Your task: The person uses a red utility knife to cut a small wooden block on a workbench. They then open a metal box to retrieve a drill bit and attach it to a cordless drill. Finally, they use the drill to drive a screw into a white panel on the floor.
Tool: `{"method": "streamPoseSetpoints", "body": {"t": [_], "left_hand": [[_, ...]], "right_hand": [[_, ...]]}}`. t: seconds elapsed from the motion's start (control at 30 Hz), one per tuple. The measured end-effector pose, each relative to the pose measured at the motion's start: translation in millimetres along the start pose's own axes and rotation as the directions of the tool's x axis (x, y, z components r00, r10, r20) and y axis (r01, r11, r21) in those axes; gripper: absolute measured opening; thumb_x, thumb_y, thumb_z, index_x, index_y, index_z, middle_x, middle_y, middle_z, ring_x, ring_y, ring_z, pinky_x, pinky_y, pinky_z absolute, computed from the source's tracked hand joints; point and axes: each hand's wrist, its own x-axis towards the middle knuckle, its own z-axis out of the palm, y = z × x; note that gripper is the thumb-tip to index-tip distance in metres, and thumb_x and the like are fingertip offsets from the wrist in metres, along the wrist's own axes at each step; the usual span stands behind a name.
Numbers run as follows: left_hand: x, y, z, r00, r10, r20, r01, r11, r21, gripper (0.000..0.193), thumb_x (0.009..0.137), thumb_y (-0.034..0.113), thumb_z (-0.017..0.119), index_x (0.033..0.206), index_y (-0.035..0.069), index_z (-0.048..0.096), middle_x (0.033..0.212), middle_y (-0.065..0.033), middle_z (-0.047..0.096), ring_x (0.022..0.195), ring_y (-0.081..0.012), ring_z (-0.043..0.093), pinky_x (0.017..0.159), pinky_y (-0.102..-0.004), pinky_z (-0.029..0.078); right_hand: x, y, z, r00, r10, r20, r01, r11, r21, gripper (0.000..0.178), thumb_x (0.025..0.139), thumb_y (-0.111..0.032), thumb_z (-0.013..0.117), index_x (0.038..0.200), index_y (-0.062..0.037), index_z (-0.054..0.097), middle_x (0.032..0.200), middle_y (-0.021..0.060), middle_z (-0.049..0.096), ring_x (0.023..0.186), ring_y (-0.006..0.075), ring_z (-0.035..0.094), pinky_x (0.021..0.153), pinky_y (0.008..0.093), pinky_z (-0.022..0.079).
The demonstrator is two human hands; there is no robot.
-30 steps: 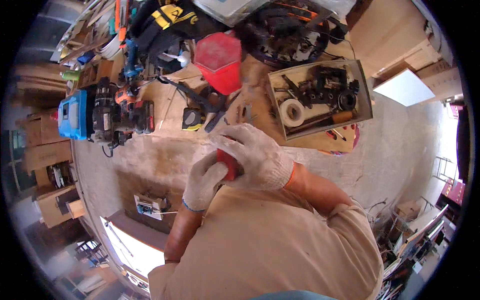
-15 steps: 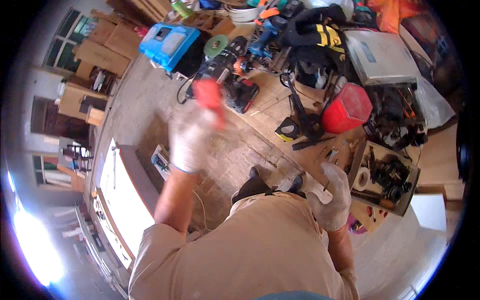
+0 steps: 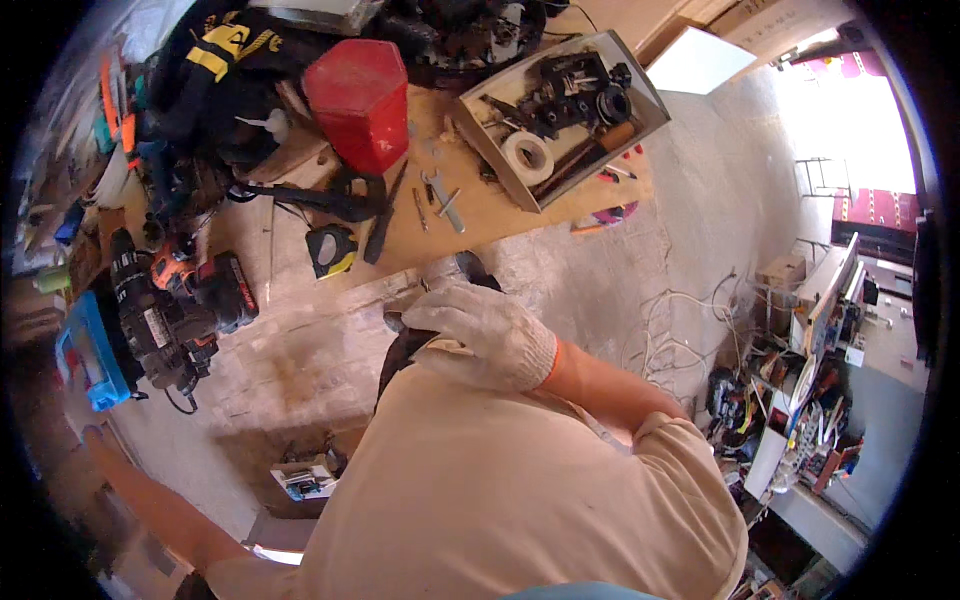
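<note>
My right hand [image 3: 485, 335], in a whitish work glove, is low in front of my body, just off the table's near edge. Its fingers are bent and pressed together; what they hold, if anything, I cannot make out. My left forearm [image 3: 160, 505] stretches out to the far left, and the hand at its end is lost in the dim rim. Nearest to my right hand on the table [image 3: 500, 225] lie a wrench [image 3: 443, 203], a black-and-yellow tape measure [image 3: 331, 250] and a black bar-like tool [image 3: 385, 222].
A red container [image 3: 360, 105] and an open tray [image 3: 540, 200] of metal parts and a tape roll [image 3: 527, 158] stand on the table. A cordless power tool [image 3: 165, 320] and blue case [image 3: 95, 350] are left. Cables [image 3: 680, 335] lie on the floor at right.
The view has swung to the right. My left arm has reached outward, its hand and the red thing it carried no longer clear. My right hand has come in front of my body.
</note>
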Motion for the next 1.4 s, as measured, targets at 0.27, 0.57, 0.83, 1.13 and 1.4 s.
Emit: {"method": "streamPoseSetpoints", "body": {"t": [0.27,0.57,0.83,1.13,1.4], "left_hand": [[-125.6,85.0,-14.4,0.878,-0.275,-0.392,0.208,0.956,-0.204,0.067,0.106,0.054,0.061,0.154,0.007,0.062,0.153,-0.0165,0.066,0.133,-0.0360,0.066,0.113,-0.0410,0.048],[-451.7,480.9,-8.4,0.980,0.160,0.117,-0.047,0.761,-0.647,0.031,0.101,0.015,0.065,0.128,-0.001,0.072,0.118,-0.0109,0.076,0.099,-0.0227,0.072,0.090,-0.0380,0.058],[-471.5,652.2,-83.7,0.585,0.659,0.474,0.417,0.257,-0.872,0.046,0.104,0.015,0.063,0.146,-0.005,0.061,0.115,-0.0142,0.075,0.093,-0.0204,0.076,0.079,-0.0338,0.063],[-472.9,652.7,-71.8,0.416,0.735,0.535,0.576,0.243,-0.781,0.038,0.108,0.003,0.057,0.144,-0.008,0.059,0.115,-0.0148,0.076,0.097,-0.0197,0.076,0.082,-0.0317,0.063],[-499.2,643.8,-48.9,0.471,0.638,0.609,0.683,0.174,-0.710,0.030,0.110,0.005,0.052,0.134,-0.010,0.060,0.121,-0.0201,0.075,0.101,-0.0218,0.076,0.086,-0.0342,0.064]], "right_hand": [[-14.6,19.9,-10.3,0.999,0.044,0.022,-0.046,0.996,0.074,0.055,0.090,-0.020,0.083,0.139,-0.0067,0.063,0.142,0.0191,0.063,0.127,0.0400,0.065,0.106,0.0477,0.057],[12.2,62.2,-72.8,0.959,-0.201,0.201,0.135,0.944,0.300,0.042,0.093,-0.010,0.077,0.133,-0.0058,0.065,0.140,0.0183,0.063,0.128,0.0381,0.065,0.106,0.0469,0.057],[18.7,83.9,-110.8,0.905,-0.243,0.348,0.106,0.923,0.371,0.038,0.092,-0.009,0.072,0.127,0.0021,0.064,0.134,0.0188,0.066,0.122,0.0379,0.068,0.103,0.0460,0.058],[-10.9,71.7,-129.3,0.962,-0.227,0.150,0.223,0.974,0.043,0.043,0.093,-0.012,0.077,0.133,-0.0014,0.066,0.127,0.0167,0.071,0.120,0.0365,0.069,0.100,0.0454,0.059],[47.1,114.6,-214.4,0.910,-0.126,0.395,0.282,0.887,-0.365,0.029,0.099,-0.021,0.073,0.125,-0.0108,0.076,0.129,0.0105,0.072,0.121,0.0324,0.069,0.103,0.0444,0.056]]}}
